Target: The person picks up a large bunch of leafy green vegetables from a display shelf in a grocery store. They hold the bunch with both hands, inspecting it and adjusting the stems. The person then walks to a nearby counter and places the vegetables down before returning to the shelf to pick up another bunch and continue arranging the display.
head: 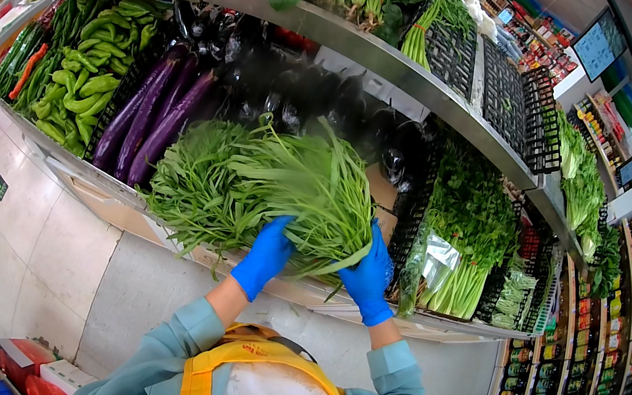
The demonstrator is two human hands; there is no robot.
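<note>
A bunch of long-leaved leafy greens [317,191] is held between my two blue-gloved hands at the front of the vegetable shelf. My left hand [268,254] grips its lower left side, and my right hand [369,271] grips its right side; some fingertips are hidden by leaves. Directly left of the bunch lies a pile of similar greens [196,172], touching it. Long purple eggplants [150,109] lie beyond that pile to the left. Dark round eggplants [332,97], some wrapped in shiny film, sit behind the greens. Cardboard [382,189] shows just right of the bunch.
Green peppers [86,80] fill the left section. Celery [457,282] stands at the right beside a black plastic crate wall [410,231]. A metal shelf edge [377,46] crosses above, with more greens and crates. Boxes and red bags [26,365] are on the lower left; bottle shelves [549,371] stand right.
</note>
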